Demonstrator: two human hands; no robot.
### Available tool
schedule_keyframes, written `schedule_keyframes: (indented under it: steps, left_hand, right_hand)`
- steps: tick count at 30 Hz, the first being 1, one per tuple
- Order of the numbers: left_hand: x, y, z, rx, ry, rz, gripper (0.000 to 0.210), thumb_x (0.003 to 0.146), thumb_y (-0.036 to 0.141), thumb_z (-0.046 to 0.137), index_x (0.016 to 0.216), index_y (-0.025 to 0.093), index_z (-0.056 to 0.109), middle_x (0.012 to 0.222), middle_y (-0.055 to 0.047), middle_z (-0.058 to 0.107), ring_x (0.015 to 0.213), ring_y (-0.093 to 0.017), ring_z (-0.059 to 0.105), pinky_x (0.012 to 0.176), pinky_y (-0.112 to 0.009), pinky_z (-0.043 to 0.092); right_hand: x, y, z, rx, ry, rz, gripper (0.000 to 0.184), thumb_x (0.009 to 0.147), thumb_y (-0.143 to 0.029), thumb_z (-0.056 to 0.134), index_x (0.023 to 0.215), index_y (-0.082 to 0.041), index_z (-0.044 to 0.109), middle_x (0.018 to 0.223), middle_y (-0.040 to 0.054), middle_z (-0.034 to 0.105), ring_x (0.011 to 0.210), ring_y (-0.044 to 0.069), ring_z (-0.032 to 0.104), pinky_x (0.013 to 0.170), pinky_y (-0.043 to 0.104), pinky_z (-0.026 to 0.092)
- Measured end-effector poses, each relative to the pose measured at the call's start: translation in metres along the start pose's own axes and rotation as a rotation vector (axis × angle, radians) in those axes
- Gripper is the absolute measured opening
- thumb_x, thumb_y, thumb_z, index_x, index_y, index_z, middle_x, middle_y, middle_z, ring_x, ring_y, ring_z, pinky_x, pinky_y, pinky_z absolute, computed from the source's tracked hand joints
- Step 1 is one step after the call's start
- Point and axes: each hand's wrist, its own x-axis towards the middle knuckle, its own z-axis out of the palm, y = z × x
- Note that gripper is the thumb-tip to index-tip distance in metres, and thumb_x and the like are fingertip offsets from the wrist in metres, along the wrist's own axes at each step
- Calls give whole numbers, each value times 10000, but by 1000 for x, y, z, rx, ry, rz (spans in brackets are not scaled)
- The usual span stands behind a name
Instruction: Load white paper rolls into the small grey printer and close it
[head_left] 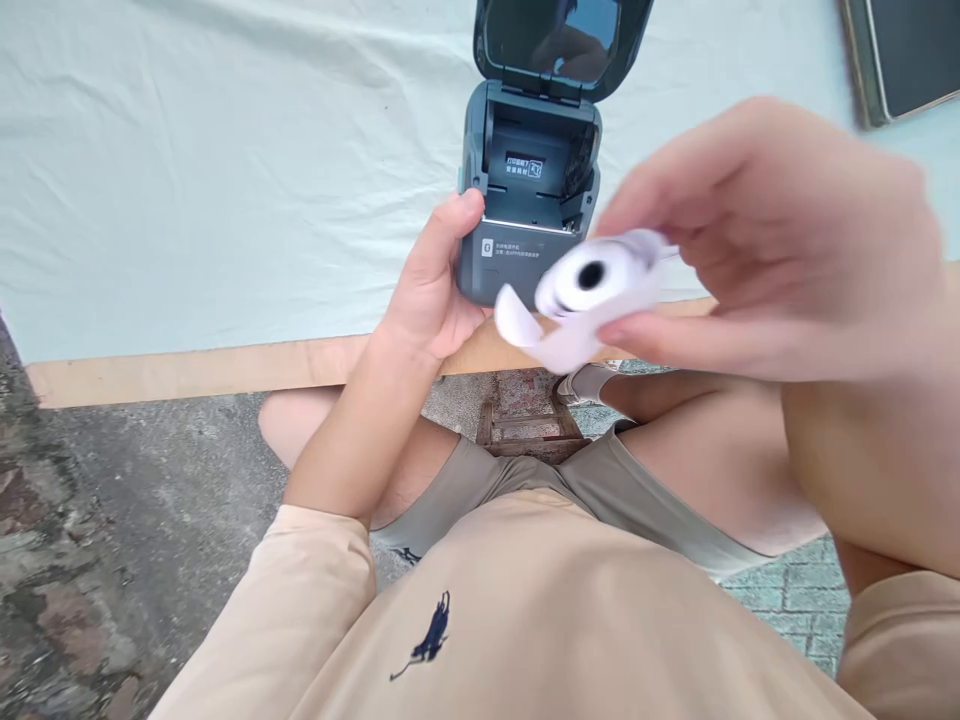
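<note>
The paper roll [592, 290] sits in my right hand [772, 240], raised above the near table edge and just in front of the printer [525, 190]; it is blurred, but I can make out its dark core facing me and a loose tail of paper curling off its lower left. My right fingers are pinched on the roll, thumb beneath and the other fingers over the top. My left hand [435, 290] is closed against the printer's left side, thumb up along the casing, palm at its lower corner. The printer stands at the front edge of the table [187, 365], on a pale cloth [225, 180], with its lid [562, 40] swung up and back so the dark empty bay shows a small white label inside. At the top right corner a dark flat device [900, 55] lies on the cloth, well apart from the printer. Below the table edge I see my knees and beige shirt.
</note>
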Motion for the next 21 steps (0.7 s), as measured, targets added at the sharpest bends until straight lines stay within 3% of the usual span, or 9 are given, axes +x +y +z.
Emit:
schedule_keyframes:
  steps: [2, 4, 7, 9, 13, 18, 21]
  left_hand:
    - [-1, 0, 3, 16, 29, 18, 390, 1054, 587, 623, 989, 254, 814, 1162, -83, 882, 1287, -313, 809, 926, -358, 720]
    - [-2, 0, 5, 21, 43, 14, 363, 1011, 603, 717, 989, 255, 817, 1080, -74, 870, 1224, -294, 812, 855, -320, 701]
    - [-3, 1, 5, -21, 73, 16, 314, 995, 557, 792, 1027, 246, 819, 964, -34, 821, 1035, -209, 794, 744, -245, 647]
    - [-2, 0, 3, -13, 103, 35, 318, 1016, 555, 775, 1056, 242, 813, 950, -23, 805, 1013, -193, 789, 739, -234, 641]
    - [1, -2, 0, 64, 124, 39, 415, 1070, 630, 656, 1135, 243, 792, 1017, -53, 822, 1222, -263, 816, 818, -284, 687]
    - [2, 0, 2, 40, 87, 39, 410, 1107, 584, 588, 1083, 226, 786, 969, -64, 815, 1367, -302, 789, 992, -347, 725]
    - [-2, 2, 5, 13, 26, 20, 369, 1086, 568, 629, 1097, 232, 781, 1013, -69, 836, 1466, -322, 740, 1053, -377, 726]
  right_hand:
    - [13, -6, 14, -170, -52, -10, 258, 889, -260, 733, 1126, -294, 636, 1049, -36, 756, 863, 137, 722, 739, 339, 564]
    - [24, -5, 19, -393, -4, 48, 303, 865, -271, 675, 1165, -299, 645, 1108, -26, 771, 945, 171, 741, 846, 363, 599]
    - [36, -2, 19, -613, 52, 186, 411, 838, -281, 666, 1249, -293, 657, 1232, 20, 756, 1158, 268, 765, 1027, 463, 609]
    - [42, -2, 20, -691, 75, 309, 435, 846, -274, 671, 1280, -286, 647, 1281, 45, 731, 1256, 321, 752, 1066, 509, 592]
    - [54, -2, 24, -816, 92, 381, 435, 821, -243, 681, 1251, -269, 629, 1355, 56, 717, 1291, 369, 731, 1028, 511, 576]
    - [58, 3, 25, -806, 3, 411, 357, 891, -255, 669, 1244, -268, 620, 1344, 56, 733, 1286, 371, 729, 1088, 530, 556]
    - [52, 9, 25, -759, 36, 272, 214, 972, -369, 635, 1146, -249, 674, 1441, 81, 712, 1353, 349, 691, 1141, 525, 535]
